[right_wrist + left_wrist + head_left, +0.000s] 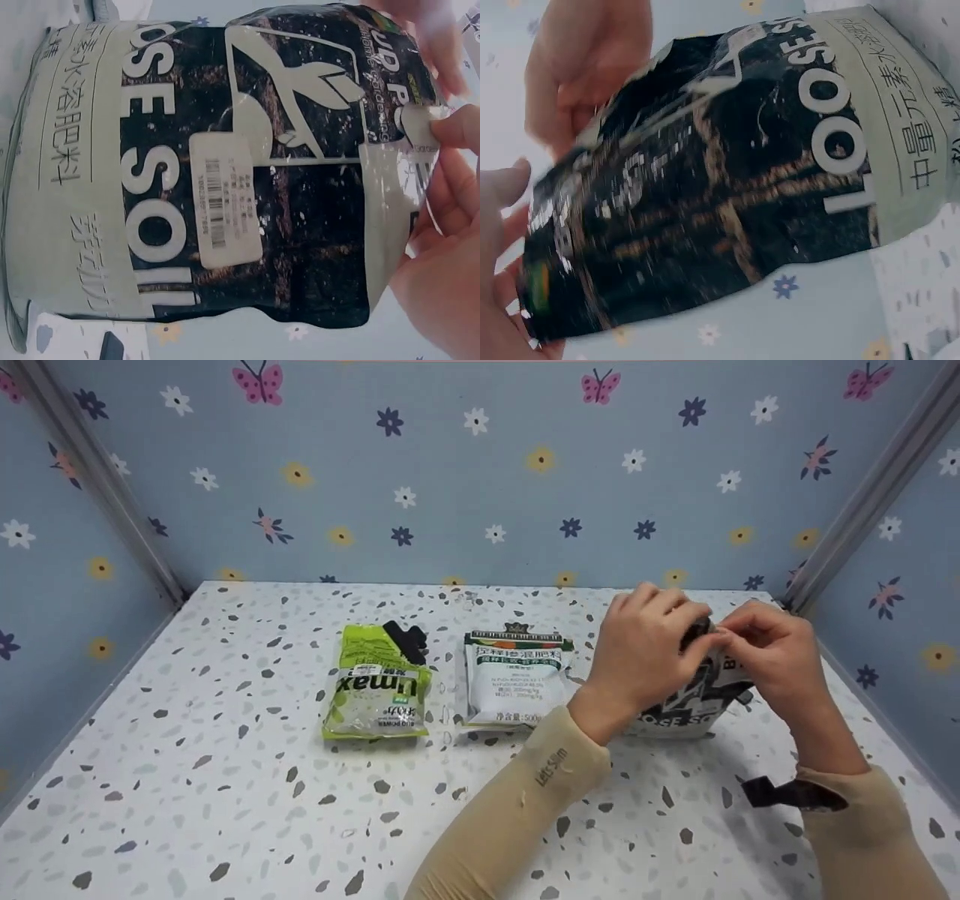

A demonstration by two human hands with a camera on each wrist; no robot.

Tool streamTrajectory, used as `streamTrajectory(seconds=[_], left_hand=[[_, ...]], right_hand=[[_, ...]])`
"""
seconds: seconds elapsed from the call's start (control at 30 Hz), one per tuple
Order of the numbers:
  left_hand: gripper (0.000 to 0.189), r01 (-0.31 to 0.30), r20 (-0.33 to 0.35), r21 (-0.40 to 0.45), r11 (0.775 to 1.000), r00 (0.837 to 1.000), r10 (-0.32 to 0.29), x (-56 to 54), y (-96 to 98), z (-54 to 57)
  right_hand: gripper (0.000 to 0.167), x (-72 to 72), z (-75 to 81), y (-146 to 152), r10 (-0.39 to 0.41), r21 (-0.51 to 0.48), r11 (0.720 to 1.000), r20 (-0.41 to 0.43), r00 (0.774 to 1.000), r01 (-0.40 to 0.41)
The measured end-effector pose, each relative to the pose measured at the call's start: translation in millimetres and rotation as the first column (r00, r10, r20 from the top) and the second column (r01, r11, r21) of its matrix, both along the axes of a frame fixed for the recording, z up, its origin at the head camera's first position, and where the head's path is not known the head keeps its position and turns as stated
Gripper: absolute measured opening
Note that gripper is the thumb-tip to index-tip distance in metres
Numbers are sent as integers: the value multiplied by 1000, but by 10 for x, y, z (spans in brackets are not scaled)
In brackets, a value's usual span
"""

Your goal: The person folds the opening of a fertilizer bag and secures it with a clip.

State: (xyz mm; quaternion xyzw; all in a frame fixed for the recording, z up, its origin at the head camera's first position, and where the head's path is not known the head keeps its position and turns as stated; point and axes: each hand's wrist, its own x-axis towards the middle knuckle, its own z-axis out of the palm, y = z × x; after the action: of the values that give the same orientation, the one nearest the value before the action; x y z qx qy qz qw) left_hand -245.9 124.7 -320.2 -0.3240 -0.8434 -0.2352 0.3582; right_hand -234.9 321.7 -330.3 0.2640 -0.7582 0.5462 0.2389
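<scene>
Both hands are at the top of a black and pale green soil bag [679, 716], printed "LOOSE SOIL", which stands upright on the table. My left hand [649, 634] holds the left part of its top edge. Thumb and fingers of my right hand [776, 656] pinch the right part, close beside the left thumb. In the left wrist view the bag's dark printed side [742, 165] fills the middle. The right wrist view shows a white barcode label [225, 199] on the bag, with the right hand [450, 240] at the top edge.
A white fertilizer bag [516, 682] stands left of the soil bag. Further left lies a lime green bag [379, 697], with a black clip [406, 642] on its top corner. A black piece [761, 793] juts from the right sleeve. Patterned walls [480, 472] enclose the speckled table [300, 825].
</scene>
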Motion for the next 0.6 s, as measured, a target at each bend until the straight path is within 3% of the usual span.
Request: streamTrajectory(seconds=[0.1,0.3,0.6], left_hand=[[30,-19,27,-41,999,999,20,48,59,7],[17,36,56,-9,999,998,-35,9,30,0],[17,62,54,6,998,997,-62,1,40,-14]], right_hand=[[4,17,10,45,61,0,998,5,998,-61],[6,8,21,93,5,121,993,57,998,-12],[6,-9,9,158,24,209,978,2,1000,-24]])
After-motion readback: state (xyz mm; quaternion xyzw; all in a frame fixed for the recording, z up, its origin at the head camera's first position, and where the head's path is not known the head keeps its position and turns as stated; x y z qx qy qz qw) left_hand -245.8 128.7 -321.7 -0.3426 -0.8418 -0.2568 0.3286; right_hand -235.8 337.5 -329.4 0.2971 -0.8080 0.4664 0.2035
